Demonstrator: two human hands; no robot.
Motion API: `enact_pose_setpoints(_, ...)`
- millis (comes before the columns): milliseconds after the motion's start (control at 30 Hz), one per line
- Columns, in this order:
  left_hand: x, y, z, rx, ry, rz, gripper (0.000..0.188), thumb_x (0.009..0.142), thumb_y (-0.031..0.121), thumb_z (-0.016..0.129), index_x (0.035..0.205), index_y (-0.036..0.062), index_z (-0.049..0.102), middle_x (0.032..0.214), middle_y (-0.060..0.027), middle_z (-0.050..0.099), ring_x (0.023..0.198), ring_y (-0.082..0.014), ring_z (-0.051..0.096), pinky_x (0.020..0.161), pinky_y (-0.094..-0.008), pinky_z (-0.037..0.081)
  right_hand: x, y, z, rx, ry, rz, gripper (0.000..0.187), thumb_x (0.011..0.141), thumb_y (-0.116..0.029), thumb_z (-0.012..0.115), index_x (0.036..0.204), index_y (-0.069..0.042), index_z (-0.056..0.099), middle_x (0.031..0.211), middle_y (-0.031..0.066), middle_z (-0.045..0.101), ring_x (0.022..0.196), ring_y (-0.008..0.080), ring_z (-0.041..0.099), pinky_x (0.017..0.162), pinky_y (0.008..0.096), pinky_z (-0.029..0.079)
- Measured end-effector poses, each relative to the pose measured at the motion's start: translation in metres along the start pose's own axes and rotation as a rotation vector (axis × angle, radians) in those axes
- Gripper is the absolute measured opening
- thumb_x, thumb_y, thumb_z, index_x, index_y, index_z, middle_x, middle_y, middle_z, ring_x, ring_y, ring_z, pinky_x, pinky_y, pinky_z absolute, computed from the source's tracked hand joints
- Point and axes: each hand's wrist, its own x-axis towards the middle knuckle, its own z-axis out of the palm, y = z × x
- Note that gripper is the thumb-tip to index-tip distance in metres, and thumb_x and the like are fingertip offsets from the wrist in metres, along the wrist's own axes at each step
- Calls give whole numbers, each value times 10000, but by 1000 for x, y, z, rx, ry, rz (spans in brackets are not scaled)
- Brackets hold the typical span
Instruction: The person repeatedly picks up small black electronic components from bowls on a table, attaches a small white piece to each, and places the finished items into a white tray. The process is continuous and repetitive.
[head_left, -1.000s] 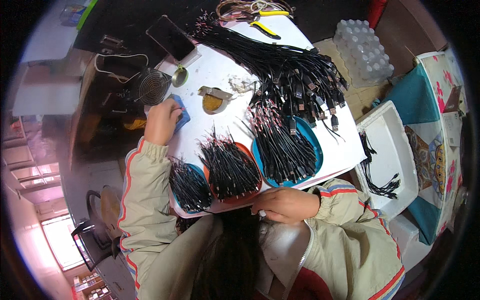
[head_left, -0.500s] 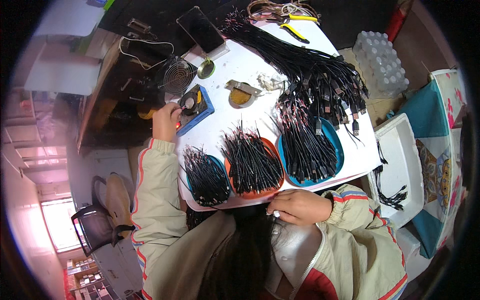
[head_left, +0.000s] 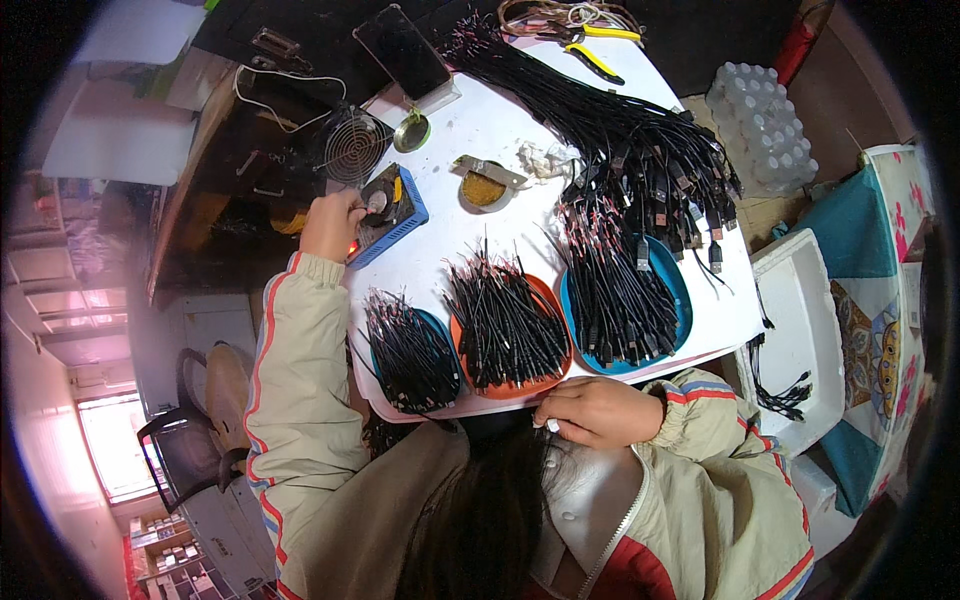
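The right hand (head_left: 600, 412) is resting curled at the near edge of the table (head_left: 480, 130), fingers closed on something small and pale that is too hidden to name. Just beyond it the orange tray (head_left: 552, 305) is holding short black cables, their long axes fanning away from the person, between two blue trays. Farther out and to the left, the left hand (head_left: 332, 222) is touching the blue box (head_left: 400, 215), fingers bent over its near corner; whether they are gripping, I cannot tell.
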Motion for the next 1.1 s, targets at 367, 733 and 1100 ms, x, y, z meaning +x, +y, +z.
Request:
enact_pose_setpoints(367, 1, 8, -2, 103, -13, -48, 106, 776, 72, 697, 844, 5, 652, 779, -224, 640, 780, -421, 626, 675, -481, 488, -4, -1, 1, -17, -2, 15, 193, 830, -81, 539, 1016, -45, 573, 942, 147, 633, 891, 347, 624, 814, 419, 499)
enact_pose_setpoints(733, -143, 149, -81, -1180, 93, -127, 161, 916, 5, 574, 1060, -66, 582, 756, -86, 633, 582, -77, 509, 526, -173, 356, 13, -51, 3, -31, 285, -38, 276, 934, -158, 542, 1169, -15, 518, 997, 179, 595, 934, 340, 605, 803, 396, 485)
enact_pose_setpoints(1100, -203, 290, -54, -1675, -45, 210, 499, 948, 102, 566, 1383, -61, 384, 1360, -233, 494, 1258, -257, 495, 980, -343, 439, -59, -131, -1, 785, 642, 15, 189, 1011, -199, 443, 1058, -17, 452, 809, 93, 575, 725, 204, 590, 667, 339, 479)
